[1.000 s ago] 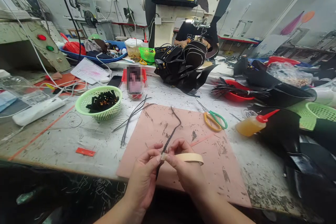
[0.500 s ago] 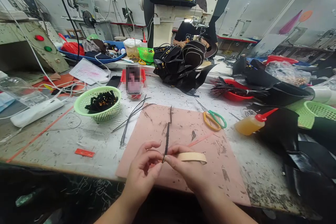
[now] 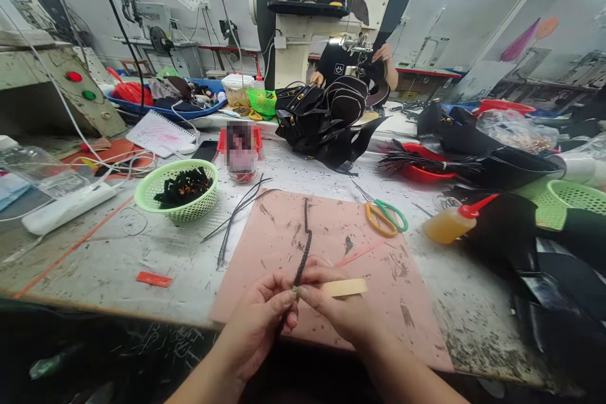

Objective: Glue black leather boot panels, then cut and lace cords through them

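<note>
A thin black braided cord (image 3: 303, 259) runs up from my fingertips over the pink mat (image 3: 265, 233), its narrow end bent near the top. My left hand (image 3: 253, 322) is closed and pinches the lower part of the cord. My right hand (image 3: 345, 315) is closed at the same spot, thumb and finger against the cord. A roll of cream masking tape (image 3: 349, 288) sticks out from my right hand, seen edge-on. A small pale bit, looking like tape, shows on the cord between my thumbs. Several loose black strips (image 3: 237, 218) lie left of the mat.
Scissors (image 3: 384, 216) lie at the mat's upper right, with a glue bottle (image 3: 452, 222) farther right. A green basket (image 3: 180, 190) holds black pieces. A black bag (image 3: 322, 117) stands before a sewing machine (image 3: 303, 28); a person sits behind. Black leather pieces (image 3: 502, 252) cover the right side.
Both hands have come slightly lower with the cord, which now tilts more. My left fingers have curled in around it. The tape roll has turned edge-on. The person behind has raised a hand.
</note>
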`<state>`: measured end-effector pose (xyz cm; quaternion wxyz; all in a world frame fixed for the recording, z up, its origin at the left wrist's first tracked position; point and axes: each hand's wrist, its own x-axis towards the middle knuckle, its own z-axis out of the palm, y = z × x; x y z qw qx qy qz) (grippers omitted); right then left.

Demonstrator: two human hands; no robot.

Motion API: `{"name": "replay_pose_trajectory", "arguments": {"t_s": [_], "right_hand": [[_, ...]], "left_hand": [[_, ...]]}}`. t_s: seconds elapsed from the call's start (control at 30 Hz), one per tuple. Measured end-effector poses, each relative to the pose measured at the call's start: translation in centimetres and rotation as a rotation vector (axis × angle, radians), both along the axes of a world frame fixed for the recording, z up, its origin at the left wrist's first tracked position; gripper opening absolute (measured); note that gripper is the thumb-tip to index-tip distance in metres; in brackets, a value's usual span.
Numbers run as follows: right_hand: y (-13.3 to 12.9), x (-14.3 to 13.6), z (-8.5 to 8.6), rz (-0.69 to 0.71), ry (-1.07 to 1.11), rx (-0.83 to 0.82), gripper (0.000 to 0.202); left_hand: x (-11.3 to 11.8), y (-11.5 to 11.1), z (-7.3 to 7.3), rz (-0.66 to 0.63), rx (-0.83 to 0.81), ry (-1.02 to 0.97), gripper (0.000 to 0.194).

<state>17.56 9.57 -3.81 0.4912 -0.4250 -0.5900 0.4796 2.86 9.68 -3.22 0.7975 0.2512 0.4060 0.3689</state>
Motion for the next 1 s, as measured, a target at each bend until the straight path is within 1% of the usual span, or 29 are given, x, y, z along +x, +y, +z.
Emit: {"name": "replay_pose_trajectory", "arguments": {"t_s": [0.07,0.13,0.27,0.33,0.43,0.5,0.57,0.63,0.77,0.83,0.9,1.0], "right_hand": [[-0.1,-0.1,-0.1,-0.007,-0.022,-0.001,0.01],[-0.1,-0.3,-0.1,-0.022,-0.063,-0.006,0.008],[-0.3,-0.6,0.2,-0.047,-0.146,0.017,0.01],[-0.2,-0.5,0.3,-0.03,-0.169,0.06,0.009],[0.1,-0.2,0.3,0.028,-0.19,0.125,0.008],[0.5,0.1,0.1,0.056,-0.169,0.152,0.01],[0.8,0.3,0.0,0.095,-0.123,0.17,0.009],[1.0,0.6,-0.1,0.162,-0.097,0.179,0.01],[1.1,0.8,0.2,0.299,-0.124,0.195,0.013],[1.0,0.8,0.4,0.314,-0.132,0.202,0.009],[0.9,0.7,0.5,0.296,-0.16,0.172,0.005],[0.9,0.4,0.4,0.229,-0.248,0.095,0.003]], "left_hand": [[0.0,0.0,0.0,-0.011,-0.016,0.006,0.03],[0.0,0.1,-0.1,-0.009,0.021,0.037,0.029],[-0.3,0.1,-0.3,0.03,0.229,0.225,0.022],[-0.5,0.0,-0.5,0.037,0.268,0.287,0.021],[-0.6,0.0,-0.6,0.046,0.219,0.24,0.024],[-0.7,0.0,-0.6,0.028,0.191,0.199,0.026],[-0.8,0.2,-0.5,-0.019,0.147,0.158,0.026],[-0.8,0.3,-0.4,-0.071,0.083,0.099,0.026],[-0.9,0.4,-0.3,-0.178,-0.004,-0.028,0.029],[-1.0,0.3,-0.5,-0.204,-0.038,-0.055,0.03],[-1.0,0.2,-0.7,-0.212,-0.05,-0.043,0.032],[-1.2,0.3,-1.1,-0.172,0.032,0.059,0.032]]}}
